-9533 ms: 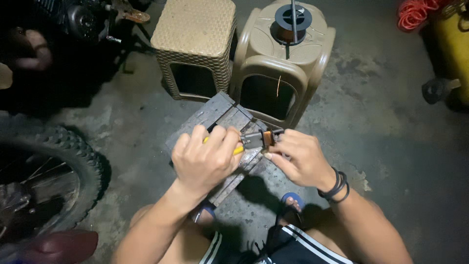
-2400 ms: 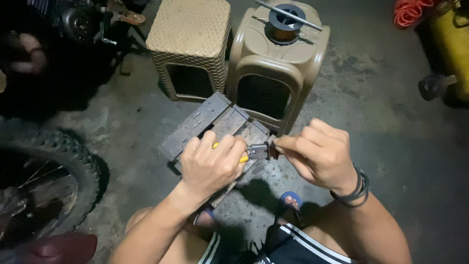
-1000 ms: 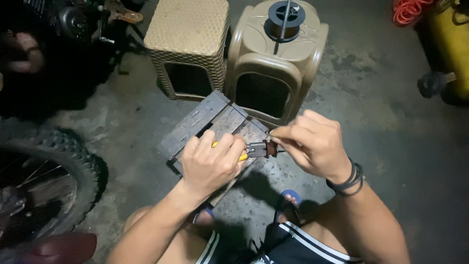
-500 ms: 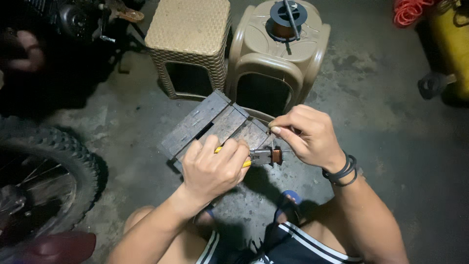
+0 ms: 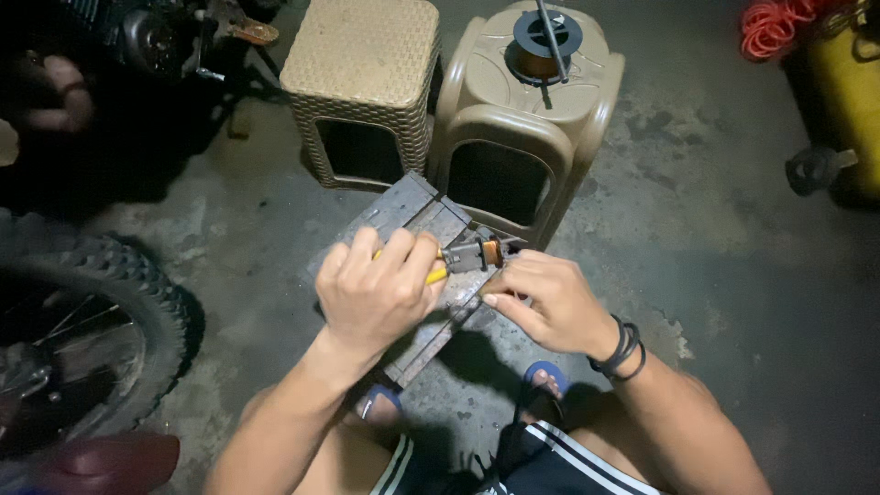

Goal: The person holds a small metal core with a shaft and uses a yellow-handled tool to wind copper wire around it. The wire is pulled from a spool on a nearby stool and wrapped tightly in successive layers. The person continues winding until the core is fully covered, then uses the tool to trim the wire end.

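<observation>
left hand [image 5: 376,293] grips yellow-handled pliers [image 5: 458,259] clamping a copper coil [image 5: 490,251]; right hand [image 5: 545,302] has dropped beside it

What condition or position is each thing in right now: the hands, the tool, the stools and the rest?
left hand: closed around the yellow-handled pliers
yellow-handled pliers: jaws clamped on the small coil part
right hand: fingertips at the coil part, resting over the wooden block
wooden block: flat on the floor
woven stool: upright
brown plastic stool: upright, carrying the wire spool
tyre: partly in view
</observation>
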